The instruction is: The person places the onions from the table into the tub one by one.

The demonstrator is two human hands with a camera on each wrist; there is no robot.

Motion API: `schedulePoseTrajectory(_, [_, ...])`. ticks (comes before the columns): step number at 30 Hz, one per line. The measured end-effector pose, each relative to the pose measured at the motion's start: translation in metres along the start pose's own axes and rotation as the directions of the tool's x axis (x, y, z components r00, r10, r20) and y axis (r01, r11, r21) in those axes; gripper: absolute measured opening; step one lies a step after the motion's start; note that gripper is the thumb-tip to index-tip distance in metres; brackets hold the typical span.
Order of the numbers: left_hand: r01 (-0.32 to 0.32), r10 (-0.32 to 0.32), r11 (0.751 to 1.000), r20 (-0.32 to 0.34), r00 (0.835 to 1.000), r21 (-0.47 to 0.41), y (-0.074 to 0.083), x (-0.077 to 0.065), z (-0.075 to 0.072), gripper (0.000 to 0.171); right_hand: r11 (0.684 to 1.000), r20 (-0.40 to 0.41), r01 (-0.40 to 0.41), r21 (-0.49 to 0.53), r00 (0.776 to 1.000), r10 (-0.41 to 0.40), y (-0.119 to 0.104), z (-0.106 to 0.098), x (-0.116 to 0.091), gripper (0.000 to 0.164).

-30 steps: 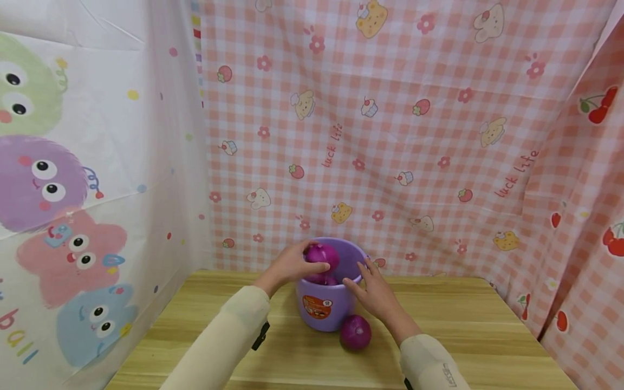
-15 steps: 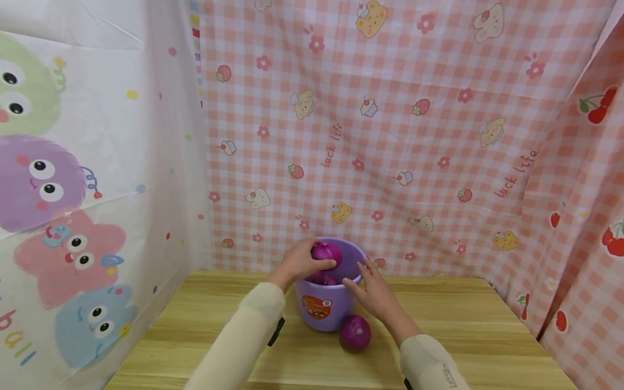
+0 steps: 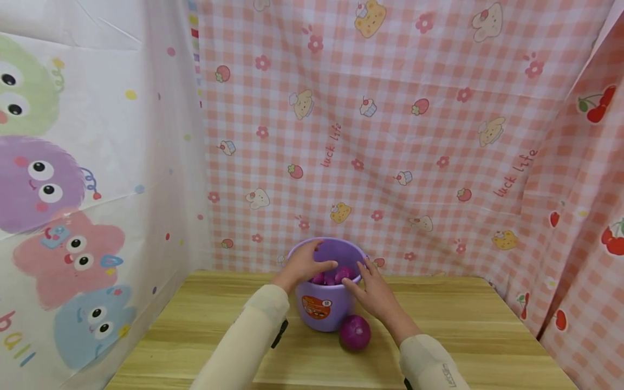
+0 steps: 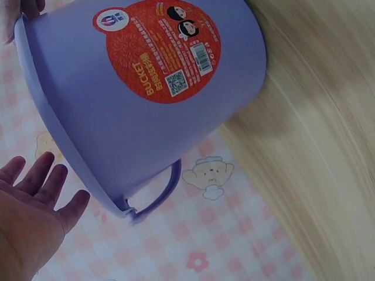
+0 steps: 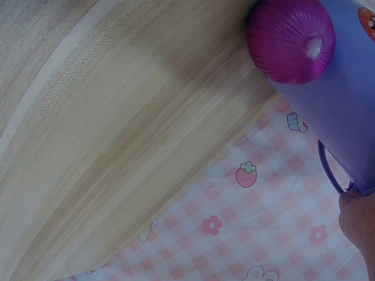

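A purple bucket [image 3: 325, 311] with an orange-red round label stands upright on the wooden table. Several red onions [image 3: 344, 274] lie inside it, partly hidden by the rim and hands. My left hand [image 3: 303, 265] is over the bucket's left side, holding nothing; in the left wrist view its fingers [image 4: 44, 181] are spread near the rim. My right hand [image 3: 377, 292] grips the bucket's right rim, close to where the handle [image 5: 332, 170] joins. One more red onion [image 3: 355, 333] sits on the table against the bucket's front right, below my right hand.
The wooden table [image 3: 458, 325] extends to both sides of the bucket. Behind it hangs a pink checked cloth [image 3: 390, 135]. A white cartoon-print cloth [image 3: 166, 162] hangs at the left and a cherry-print cloth [image 3: 585, 216] at the right.
The onion my left hand held over the bucket has dropped inside, and that hand's fingers have come off it. The left hand shifted slightly right; the right hand has stayed on the rim.
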State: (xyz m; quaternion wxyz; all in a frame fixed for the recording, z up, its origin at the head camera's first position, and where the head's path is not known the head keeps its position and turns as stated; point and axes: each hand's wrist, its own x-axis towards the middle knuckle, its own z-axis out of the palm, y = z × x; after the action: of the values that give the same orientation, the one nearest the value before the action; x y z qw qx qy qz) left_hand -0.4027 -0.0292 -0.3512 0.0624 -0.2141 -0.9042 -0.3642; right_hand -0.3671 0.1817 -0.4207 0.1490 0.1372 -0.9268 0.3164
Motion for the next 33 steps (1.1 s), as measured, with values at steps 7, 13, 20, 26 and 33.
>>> schedulePoseTrajectory(7, [0.047, -0.047, 0.998, 0.012, 0.999, -0.038, 0.000, -0.003, -0.004, 0.071, 1.000, 0.012, -0.016, 0.003, 1.000, 0.016, -0.001, -0.001, -0.001, 0.080])
schedulePoseTrajectory(13, [0.074, -0.073, 0.996, 0.028, 0.997, -0.039, 0.001, -0.005, -0.007, 0.074, 1.000, 0.014, -0.021, 0.008, 1.000, 0.021, -0.002, -0.003, -0.001, 0.079])
schedulePoseTrajectory(20, [0.071, -0.070, 0.997, 0.029, 0.997, -0.040, 0.000, -0.007, -0.011, 0.074, 1.000, 0.011, -0.015, 0.008, 1.000, 0.015, -0.001, -0.002, 0.000, 0.080])
schedulePoseTrajectory(26, [0.048, -0.048, 0.998, 0.014, 0.999, -0.045, -0.007, -0.007, -0.012, 0.074, 1.000, 0.008, -0.011, 0.005, 1.000, 0.011, -0.001, -0.001, 0.000, 0.081])
schedulePoseTrajectory(33, [0.034, -0.035, 0.999, -0.001, 0.999, -0.039, -0.013, -0.010, -0.015, 0.075, 1.000, 0.007, -0.012, 0.011, 1.000, 0.012, -0.001, -0.001, -0.001, 0.079])
